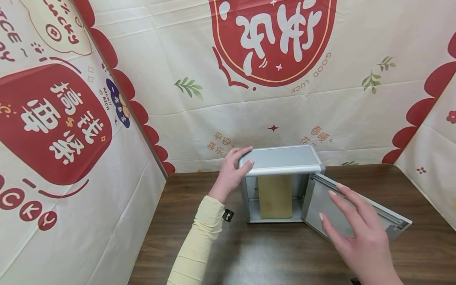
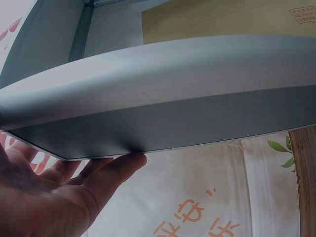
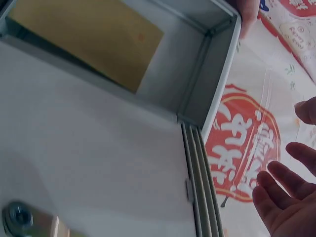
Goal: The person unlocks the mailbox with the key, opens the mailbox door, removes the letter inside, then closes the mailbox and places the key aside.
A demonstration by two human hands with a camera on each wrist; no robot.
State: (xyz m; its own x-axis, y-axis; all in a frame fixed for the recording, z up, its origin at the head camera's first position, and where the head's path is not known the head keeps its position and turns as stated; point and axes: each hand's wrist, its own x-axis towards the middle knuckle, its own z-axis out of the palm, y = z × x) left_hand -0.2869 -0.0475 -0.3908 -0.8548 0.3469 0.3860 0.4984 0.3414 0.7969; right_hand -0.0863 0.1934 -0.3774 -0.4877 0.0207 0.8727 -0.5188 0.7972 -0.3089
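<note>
A silver-grey metal box stands on the table with its front open. My left hand holds its upper left corner, thumb on the top and fingers at the far edge; the left wrist view shows this hand from close by. Inside the box stands a brown paper envelope, whose small red printed mark shows in the left wrist view. The hinged door swings out to the right. Above that door hovers my right hand, fingers spread and holding nothing; in the right wrist view the hand appears apart from the door.
Box and door sit on a dark wood-grain table. Behind it hangs a cream cloth with red prints, and similar cloth covers the left and right sides. A metal latch piece is on the door's inner face.
</note>
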